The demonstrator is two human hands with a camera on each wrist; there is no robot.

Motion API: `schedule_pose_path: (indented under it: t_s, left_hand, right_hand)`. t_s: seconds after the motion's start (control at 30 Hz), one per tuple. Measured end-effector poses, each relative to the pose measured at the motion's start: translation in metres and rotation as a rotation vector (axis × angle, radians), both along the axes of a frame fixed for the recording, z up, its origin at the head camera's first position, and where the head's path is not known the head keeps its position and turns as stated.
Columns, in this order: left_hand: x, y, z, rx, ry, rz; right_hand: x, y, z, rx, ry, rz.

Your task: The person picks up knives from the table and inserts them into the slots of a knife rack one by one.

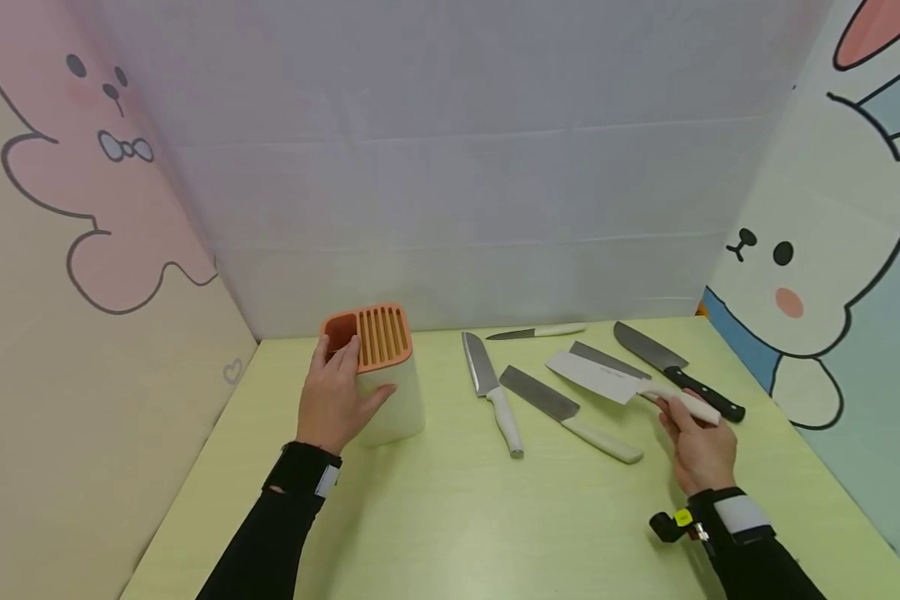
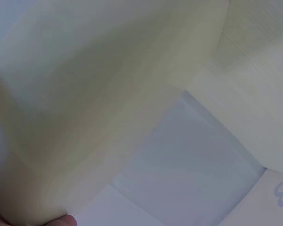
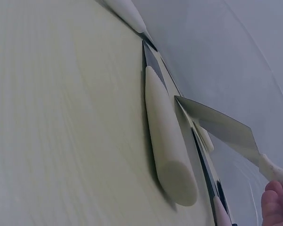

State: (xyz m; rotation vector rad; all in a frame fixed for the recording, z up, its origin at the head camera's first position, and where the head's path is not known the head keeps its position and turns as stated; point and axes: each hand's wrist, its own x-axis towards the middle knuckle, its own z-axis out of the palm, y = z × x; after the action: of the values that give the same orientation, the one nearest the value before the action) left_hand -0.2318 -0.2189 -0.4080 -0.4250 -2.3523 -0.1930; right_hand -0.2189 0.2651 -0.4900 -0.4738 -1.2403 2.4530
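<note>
My left hand holds the near left side of a knife block, fingers over its orange slotted top and thumb along the front. The block's pale wall fills much of the left wrist view, with a fingertip at the bottom edge. At the right, my right hand grips a cleaver by its white handle. Its blade points left, raised over another knife that it partly covers. In the right wrist view the cleaver stands off the table.
On the table between block and right hand lie a white-handled kitchen knife and a white-handled cleaver. A small paring knife lies at the back, a black-handled knife at the right. Walls close the back and sides.
</note>
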Motion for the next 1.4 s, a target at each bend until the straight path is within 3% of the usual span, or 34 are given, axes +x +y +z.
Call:
schedule_pose_path:
  t_s: [0.17, 0.3, 0.4, 0.6, 0.83, 0.93, 1.1, 1.27, 1.4]
  left_hand:
    - [0.000, 0.000, -0.002, 0.011, -0.004, -0.001]
    - [0.000, -0.001, -0.002, 0.010, 0.003, -0.004]
    - [0.000, -0.001, -0.002, 0.009, 0.012, -0.002]
    - [0.001, 0.000, 0.000, 0.021, 0.007, -0.001]
    - [0.002, 0.002, 0.001, 0.032, -0.010, 0.019]
    - [0.001, 0.002, 0.002, 0.032, 0.004, 0.008]
    - [-0.001, 0.002, 0.000, 0.023, 0.018, 0.002]
    - [0.003, 0.001, -0.012, 0.063, 0.002, 0.034]
    - [0.007, 0.001, -0.023, 0.071, 0.010, 0.064]
  right_hand:
    - [-0.006, 0.007, -0.007, 0.132, 0.050, -0.033]
    - [-0.019, 0.026, -0.027, 0.255, 0.159, -0.020]
    - [-0.022, 0.034, -0.024, 0.272, 0.211, -0.013]
    - [-0.001, 0.016, 0.033, 0.317, 0.203, -0.040]
    - [0.013, 0.002, 0.079, 0.378, 0.229, 0.003]
    - [0.017, -0.006, 0.099, 0.405, 0.280, 0.045]
    - [0.024, -0.027, 0.136, 0.551, 0.407, 0.120]
    - [0.028, -0.051, 0.171, 0.680, 0.499, 0.174]
    - [0.030, -0.069, 0.192, 0.710, 0.574, 0.215]
